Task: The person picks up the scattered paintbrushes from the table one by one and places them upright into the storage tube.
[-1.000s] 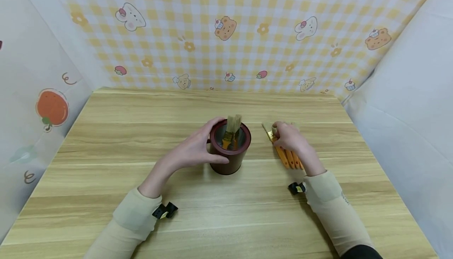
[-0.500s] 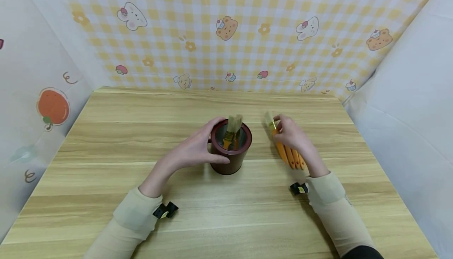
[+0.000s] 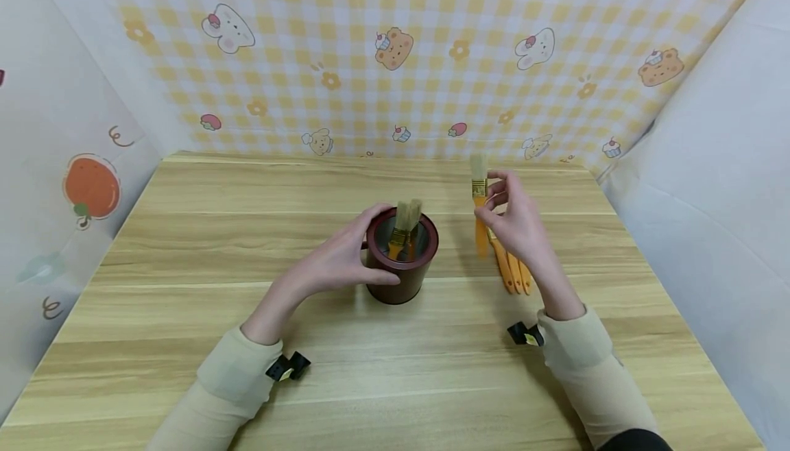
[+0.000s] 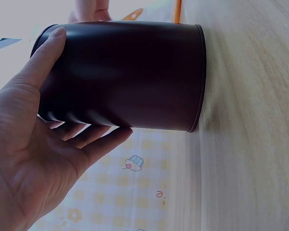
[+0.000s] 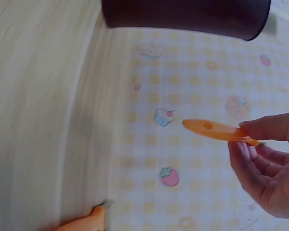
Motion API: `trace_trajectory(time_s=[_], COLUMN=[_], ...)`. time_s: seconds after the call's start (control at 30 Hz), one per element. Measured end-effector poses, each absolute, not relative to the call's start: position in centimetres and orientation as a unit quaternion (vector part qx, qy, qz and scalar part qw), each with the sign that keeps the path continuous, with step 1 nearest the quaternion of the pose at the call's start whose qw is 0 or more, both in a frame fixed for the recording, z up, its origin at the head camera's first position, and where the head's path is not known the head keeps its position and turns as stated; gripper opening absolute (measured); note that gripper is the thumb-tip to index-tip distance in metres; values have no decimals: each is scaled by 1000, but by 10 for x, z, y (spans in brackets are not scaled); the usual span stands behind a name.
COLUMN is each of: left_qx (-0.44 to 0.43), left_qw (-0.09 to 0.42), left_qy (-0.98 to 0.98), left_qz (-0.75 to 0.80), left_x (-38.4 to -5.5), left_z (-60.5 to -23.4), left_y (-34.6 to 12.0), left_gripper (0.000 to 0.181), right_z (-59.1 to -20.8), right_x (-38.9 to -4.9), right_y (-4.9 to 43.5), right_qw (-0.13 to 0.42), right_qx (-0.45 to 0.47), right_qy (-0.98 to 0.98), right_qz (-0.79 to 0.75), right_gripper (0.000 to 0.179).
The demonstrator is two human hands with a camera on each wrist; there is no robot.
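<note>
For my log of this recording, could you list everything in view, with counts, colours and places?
Table: 1, light wood, under the cup
Cup: 1, dark red-brown, upright near the table's middle
Brushes in cup: 2, orange handles, pale bristles, bristles up
Loose brushes: 3 visible, orange handles, on the table right of the cup
Held brush: 1, orange handle, pale bristles, above the table
Cloth: 1, yellow-white check with prints, behind the table
Sheets: 2, mostly white, at both sides
Cameras: 2, black, at the wrists
Sleeves: 2, mostly beige, on the forearms
Left grip: 1, bare, around the cup
Right grip: 1, bare, pinching the held brush
</note>
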State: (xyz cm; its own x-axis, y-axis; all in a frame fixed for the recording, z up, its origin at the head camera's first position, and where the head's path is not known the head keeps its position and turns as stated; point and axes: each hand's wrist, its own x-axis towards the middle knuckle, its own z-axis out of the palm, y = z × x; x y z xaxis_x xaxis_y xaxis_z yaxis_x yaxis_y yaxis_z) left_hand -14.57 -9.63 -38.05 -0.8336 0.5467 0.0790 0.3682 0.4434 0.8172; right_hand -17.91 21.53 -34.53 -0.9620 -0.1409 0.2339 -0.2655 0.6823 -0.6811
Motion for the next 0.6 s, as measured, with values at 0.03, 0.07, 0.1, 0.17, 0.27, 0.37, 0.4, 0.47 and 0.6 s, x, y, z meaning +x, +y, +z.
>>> trace_trajectory(time_s=[0.03,0.07,0.1,0.17,0.27,0.37,0.4,0.47,0.6], left_qx=[270,269,268,266,266,268,268,269,268], left_qw=[99,100,102,104,105,105,105,106,107], left_qy=[844,844,844,845,845,844,843,842,841], left_qz=[453,453,453,453,452,453,455,456,458], left_x=[-146,-146,-145,-145,-145,-144,-144,-144,-145], left_z=[-381,-381,-380,-380,-380,-380,-380,-379,-380], left_y=[-96,-96,-96,-96,-96,-96,-96,-96,-97], left_gripper=[110,110,110,110,110,109,109,109,110], right_z=[-343,-341,-339,-336,-332,-329,-327,-325,-322], right_x=[-177,-174,-172,-167,-162,-157,-155,-151,-145], right_y=[214,212,211,207,203,199,198,196,192], right_qw=[92,101,109,125,151,184,196,216,247], right_qx=[114,115,115,117,122,141,149,169,211], right_qy=[-909,-903,-897,-881,-851,-815,-802,-775,-715], right_qz=[391,402,413,441,488,531,544,569,619], right_gripper=[56,57,57,58,60,59,58,59,61])
